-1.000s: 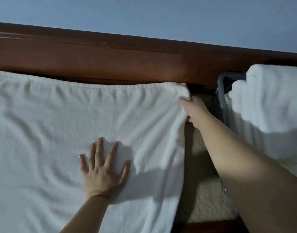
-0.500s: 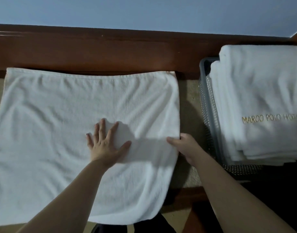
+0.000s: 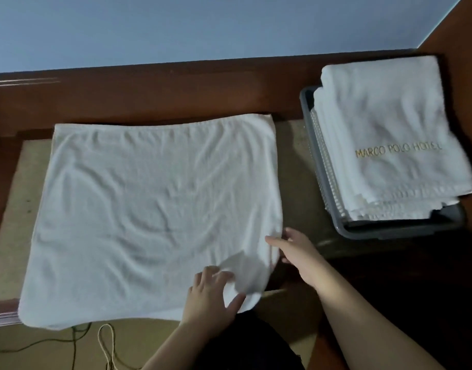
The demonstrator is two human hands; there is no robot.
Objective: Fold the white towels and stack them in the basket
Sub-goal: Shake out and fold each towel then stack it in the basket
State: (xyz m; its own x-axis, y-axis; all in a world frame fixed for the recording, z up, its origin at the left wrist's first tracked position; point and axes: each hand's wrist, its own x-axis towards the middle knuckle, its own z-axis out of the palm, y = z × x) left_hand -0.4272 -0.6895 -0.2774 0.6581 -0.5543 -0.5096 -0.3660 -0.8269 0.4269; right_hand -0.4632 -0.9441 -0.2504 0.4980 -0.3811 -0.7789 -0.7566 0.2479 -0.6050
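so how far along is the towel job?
Done: a stack of folded towels sits in the basket. In hand: one towel lies spread flat; left hand and right hand grip its near right corner. Left: fold it and stack it.

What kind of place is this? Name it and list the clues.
Probably a hotel room or its housekeeping area. Clues: the stack of folded white towels embroidered "MARCO POLO HOTEL", the grey plastic basket holding them, and the dark wooden board against a blue wall.

Basket mostly hidden by towel stack; right hand fingers tucked under towel edge, grip unclear; left hand fingertips blurred
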